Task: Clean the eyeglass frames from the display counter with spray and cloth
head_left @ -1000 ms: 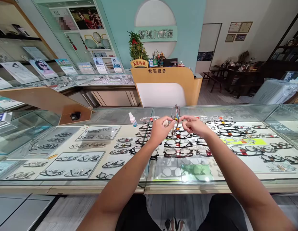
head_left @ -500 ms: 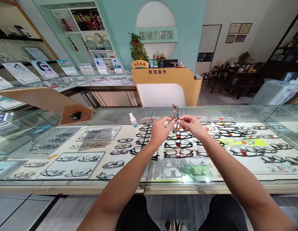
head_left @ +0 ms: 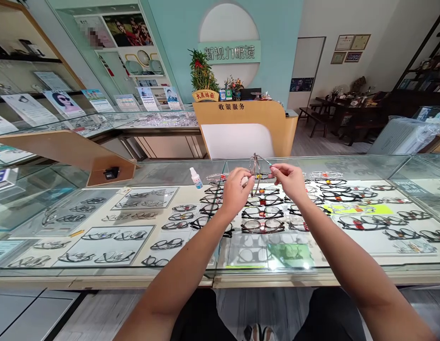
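Observation:
A pair of thin-framed eyeglasses (head_left: 256,166) is held up on edge above the glass counter. My left hand (head_left: 237,187) is closed around the lens side of the frame, with a small pale wad, perhaps cloth, tucked in its fingers. My right hand (head_left: 288,180) pinches the end of one temple arm, which stretches out to the right from the frame. Below both hands, rows of dark-framed glasses (head_left: 263,213) with red tags lie inside the case. Left of my left hand stands a small white spray bottle (head_left: 196,178) on the counter top.
The glass display counter (head_left: 220,279) runs across the front, with more eyeglasses (head_left: 115,255) on trays at left. A wooden-backed stand (head_left: 64,147) rests on its left part. Beyond are a wooden cashier desk (head_left: 287,132) and a plastic-wrapped box (head_left: 397,137).
My right hand has moved slightly right, away from my left hand, and the temple arm now extends between them. The eyeglasses have turned a little.

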A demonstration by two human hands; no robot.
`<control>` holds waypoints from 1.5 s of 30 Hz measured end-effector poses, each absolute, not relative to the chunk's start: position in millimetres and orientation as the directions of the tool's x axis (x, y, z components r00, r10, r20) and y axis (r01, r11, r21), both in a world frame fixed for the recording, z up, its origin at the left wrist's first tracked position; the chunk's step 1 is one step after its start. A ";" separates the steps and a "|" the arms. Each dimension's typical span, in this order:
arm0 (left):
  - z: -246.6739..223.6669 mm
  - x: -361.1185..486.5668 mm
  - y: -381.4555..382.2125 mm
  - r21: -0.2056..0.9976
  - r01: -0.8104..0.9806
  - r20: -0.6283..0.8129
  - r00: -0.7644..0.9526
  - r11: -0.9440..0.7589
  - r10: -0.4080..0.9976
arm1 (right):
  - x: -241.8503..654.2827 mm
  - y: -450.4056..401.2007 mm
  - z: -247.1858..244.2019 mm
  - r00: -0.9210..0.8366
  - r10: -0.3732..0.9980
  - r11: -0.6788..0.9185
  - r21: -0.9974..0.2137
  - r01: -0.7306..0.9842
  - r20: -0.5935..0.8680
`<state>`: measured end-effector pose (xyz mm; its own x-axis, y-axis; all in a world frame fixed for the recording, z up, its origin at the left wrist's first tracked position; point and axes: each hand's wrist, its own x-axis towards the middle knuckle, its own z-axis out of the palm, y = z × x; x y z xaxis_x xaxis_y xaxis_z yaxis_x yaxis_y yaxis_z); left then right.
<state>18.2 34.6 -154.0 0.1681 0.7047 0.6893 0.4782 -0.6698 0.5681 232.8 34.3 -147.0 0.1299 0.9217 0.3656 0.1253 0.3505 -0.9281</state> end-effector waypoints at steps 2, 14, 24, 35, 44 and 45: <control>-156.3 18.6 35.5 0.595 0.474 0.647 0.196 -0.649 0.737 | 236.1 35.0 -147.4 0.228 0.851 0.420 -0.874 0.242 0.472; -158.0 22.0 31.9 0.695 0.453 0.566 0.133 -0.558 0.814 | 214.4 24.4 -162.2 0.058 0.589 0.557 -0.457 0.693 0.806; -164.8 27.5 32.1 0.832 0.289 0.491 0.013 -0.474 0.871 | 220.8 28.2 -158.2 -0.109 0.575 0.579 -0.309 0.755 0.811; -156.5 15.8 42.8 0.803 0.243 0.595 -0.270 -0.544 0.757 | 209.6 16.7 -157.0 -0.180 0.744 0.473 -0.316 0.823 0.644; -153.1 5.2 48.1 0.747 0.319 0.664 -0.308 -0.583 0.681 | 202.9 13.7 -158.9 -0.306 0.770 0.536 -0.308 0.786 0.560; -152.1 5.6 47.4 0.714 0.336 0.698 -0.268 -0.614 0.665 | 202.4 12.8 -157.9 -0.315 0.758 0.549 -0.297 0.781 0.572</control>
<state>5.6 47.4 -152.1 -0.2676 0.6646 0.6976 0.3362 -0.6141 0.7140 202.4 12.8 -157.9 -0.3147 0.7575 0.5720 0.7813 0.5489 -0.2971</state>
